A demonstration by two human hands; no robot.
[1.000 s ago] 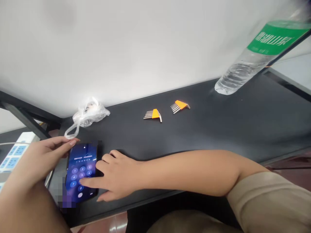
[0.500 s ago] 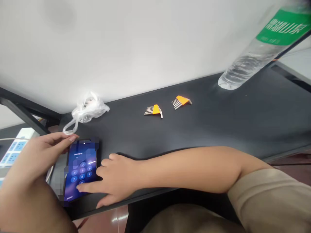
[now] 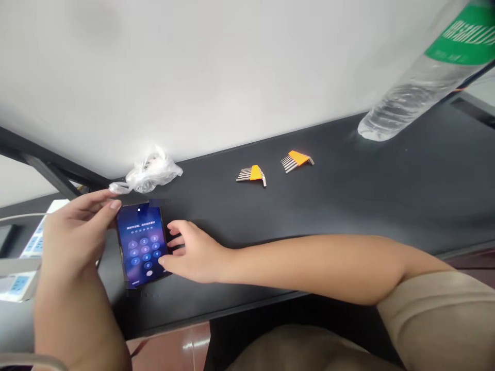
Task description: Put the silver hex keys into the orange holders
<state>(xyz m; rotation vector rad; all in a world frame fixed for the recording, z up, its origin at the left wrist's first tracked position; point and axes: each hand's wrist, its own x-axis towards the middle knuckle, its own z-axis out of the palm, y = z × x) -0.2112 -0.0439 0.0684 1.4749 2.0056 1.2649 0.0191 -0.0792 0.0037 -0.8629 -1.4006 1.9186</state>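
A smartphone with a lit number keypad on a blue-purple screen is at the left of the black table, between my two hands. My left hand is closed at its upper left corner, thumb against the edge and the other fingers partly hidden. The left index fingertip reaches the end of a crumpled clear plastic bag. My right hand grips the phone's right side, the thumb over the screen edge and the fingers bent along the side. Above the keypad shows a line of text with a row of small circles.
Two hex key sets in orange holders lie on the black table near the wall. A water bottle with a green label stands at the right. White power strips and a cable are at the far left.
My right index finger has left the keypad, and that hand has moved up to the phone's right side. The phone has turned and shifted upward. The camera view has shifted slightly.
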